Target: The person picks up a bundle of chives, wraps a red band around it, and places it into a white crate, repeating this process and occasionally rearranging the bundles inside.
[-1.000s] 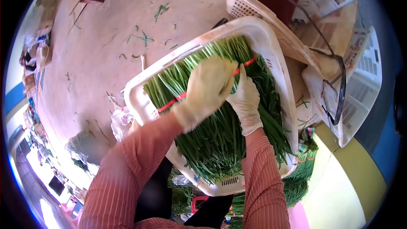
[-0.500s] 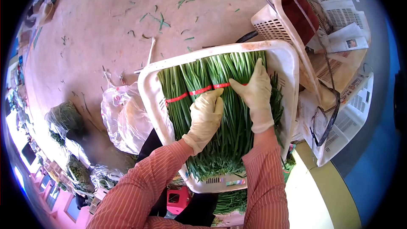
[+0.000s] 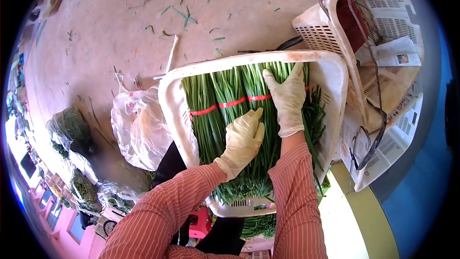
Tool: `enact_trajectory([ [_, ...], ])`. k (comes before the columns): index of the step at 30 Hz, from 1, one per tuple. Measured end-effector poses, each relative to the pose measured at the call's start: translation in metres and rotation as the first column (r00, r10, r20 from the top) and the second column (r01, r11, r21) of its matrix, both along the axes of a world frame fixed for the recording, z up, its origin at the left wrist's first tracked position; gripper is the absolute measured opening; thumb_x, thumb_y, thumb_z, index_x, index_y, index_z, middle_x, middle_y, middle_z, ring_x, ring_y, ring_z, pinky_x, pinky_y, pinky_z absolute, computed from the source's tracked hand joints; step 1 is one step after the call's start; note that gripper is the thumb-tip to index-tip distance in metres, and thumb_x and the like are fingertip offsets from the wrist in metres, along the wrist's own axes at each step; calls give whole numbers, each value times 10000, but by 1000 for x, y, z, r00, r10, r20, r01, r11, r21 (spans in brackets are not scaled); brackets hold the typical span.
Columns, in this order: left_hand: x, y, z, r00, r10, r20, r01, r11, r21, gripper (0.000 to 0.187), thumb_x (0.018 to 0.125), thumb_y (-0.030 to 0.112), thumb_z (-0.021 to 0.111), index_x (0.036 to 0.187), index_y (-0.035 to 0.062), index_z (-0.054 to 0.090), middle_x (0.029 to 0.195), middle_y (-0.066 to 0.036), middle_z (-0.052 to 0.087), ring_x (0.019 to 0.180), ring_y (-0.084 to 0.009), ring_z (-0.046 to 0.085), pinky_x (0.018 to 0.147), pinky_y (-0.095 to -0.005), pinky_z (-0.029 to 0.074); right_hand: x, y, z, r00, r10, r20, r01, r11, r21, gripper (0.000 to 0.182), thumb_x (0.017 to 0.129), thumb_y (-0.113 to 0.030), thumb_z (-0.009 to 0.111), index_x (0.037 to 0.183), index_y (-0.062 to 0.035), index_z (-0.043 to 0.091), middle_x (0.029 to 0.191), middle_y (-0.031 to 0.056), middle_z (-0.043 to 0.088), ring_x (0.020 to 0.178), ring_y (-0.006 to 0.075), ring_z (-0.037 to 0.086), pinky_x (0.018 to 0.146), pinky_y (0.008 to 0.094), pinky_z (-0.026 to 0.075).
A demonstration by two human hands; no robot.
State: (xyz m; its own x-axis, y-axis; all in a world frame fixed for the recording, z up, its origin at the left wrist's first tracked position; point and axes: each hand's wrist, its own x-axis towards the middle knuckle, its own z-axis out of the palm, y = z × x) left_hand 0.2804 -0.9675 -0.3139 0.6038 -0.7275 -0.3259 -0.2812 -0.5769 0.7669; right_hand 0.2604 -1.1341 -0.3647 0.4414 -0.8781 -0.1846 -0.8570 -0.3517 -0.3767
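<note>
Bunches of long green garlic chives (image 3: 203,129) lie side by side in a white plastic crate (image 3: 165,110), each bound with a red band (image 3: 232,102). Both hands wear pale rubber gloves. My left hand (image 3: 243,139) rests on the middle of the chives below the bands, fingers curled in and thumb against them; whatever is inside is hidden. Over the upper end of the rightmost bunch lies my right hand (image 3: 289,100), its thumb and fingers stretched apart on the stalks. Loose, darker leaves (image 3: 315,120) stick out along the crate's right wall.
A clear plastic bag (image 3: 141,129) lies left of the crate. More white crates (image 3: 318,36) stand at the right, one with a dark handle. Wrapped greens (image 3: 69,127) sit at far left, a pink stool (image 3: 201,225) below. Leaf scraps (image 3: 187,17) litter the floor.
My right hand's thumb has moved up the bunch, away from the red band. My left hand has shifted down and right, off the bands. The view has moved slightly.
</note>
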Motion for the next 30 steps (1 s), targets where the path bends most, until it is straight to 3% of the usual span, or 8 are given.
enact_trajectory([
  [3, 7, -4, 7, 998, -8, -55, 10, 999, 42, 331, 875, 102, 580, 1189, 10, 631, 1101, -194, 678, 979, -375, 652, 878, -443, 514, 3, 1, 2, 995, -86, -57, 95, 979, 181, 906, 808, -422, 765, 1441, 48, 319, 1274, 248, 555, 1121, 411, 583, 955, 469, 497],
  [8, 32, 2, 23, 996, 13, -92, -10, 1000, 26, 322, 876, 72, 554, 1178, 3, 642, 1078, -201, 686, 962, -356, 670, 872, -417, 521, 5, 22, 28, 989, 144, -40, -148, 904, -400, 706, 841, -267, 733, 1367, 93, 429, 1256, 270, 556, 1144, 425, 542, 1011, 483, 437],
  [10, 39, 18, 20, 996, 74, -51, -75, 997, -23, 295, 897, 46, 570, 1182, 9, 636, 1075, -188, 689, 963, -330, 672, 867, -402, 525, -2, 45, 48, 977, 128, 172, -84, 966, -242, 517, 866, -191, 699, 1273, 82, 535, 1156, 255, 607, 1024, 412, 599, 903, 465, 488],
  [14, 44, 52, 20, 987, 162, -18, -163, 979, -122, 266, 907, 36, 593, 1169, 17, 635, 1053, -186, 686, 966, -336, 666, 869, -417, 527, -27, 104, 33, 998, 37, 60, -32, 996, -80, 498, 869, -228, 707, 1258, 52, 571, 1145, 239, 627, 1015, 384, 622, 888, 461, 512],
  [20, 37, 86, 40, 983, 129, -132, -119, 990, 78, 294, 916, 29, 567, 1206, 22, 618, 1115, -171, 671, 1052, -328, 629, 937, -404, 489, -24, 111, 32, 998, 45, 44, -43, 997, -56, 626, 857, -238, 718, 1331, 93, 479, 1227, 269, 576, 1047, 409, 602, 903, 475, 511],
  [25, 33, 89, 54, 993, -44, -106, 51, 996, 68, 329, 876, 39, 566, 1201, 30, 615, 1099, -188, 662, 1023, -364, 619, 899, -412, 501, -42, 94, 55, 982, 107, 159, -87, 988, -127, 602, 863, -194, 714, 1352, 63, 475, 1223, 258, 579, 1051, 414, 599, 911, 472, 510],
  [28, 32, 68, 60, 959, -233, -163, 263, 943, 204, 404, 804, 54, 590, 1207, 13, 593, 1150, -204, 617, 1036, -384, 591, 844, -402, 517, -81, 71, 59, 999, 31, 11, -26, 959, -281, 585, 902, -219, 679, 1380, 47, 470, 1266, 251, 570, 1154, 428, 561, 1001, 495, 461],
  [30, 19, 54, 56, 868, -490, -79, 493, 870, 26, 475, 772, 87, 631, 1236, 0, 581, 1291, -192, 570, 1173, -381, 547, 952, -430, 487, -99, 60, 66, 995, -35, -91, 11, 969, -245, 571, 920, -240, 658, 1387, 34, 478, 1297, 242, 562, 1209, 422, 525, 1047, 510, 424],
])
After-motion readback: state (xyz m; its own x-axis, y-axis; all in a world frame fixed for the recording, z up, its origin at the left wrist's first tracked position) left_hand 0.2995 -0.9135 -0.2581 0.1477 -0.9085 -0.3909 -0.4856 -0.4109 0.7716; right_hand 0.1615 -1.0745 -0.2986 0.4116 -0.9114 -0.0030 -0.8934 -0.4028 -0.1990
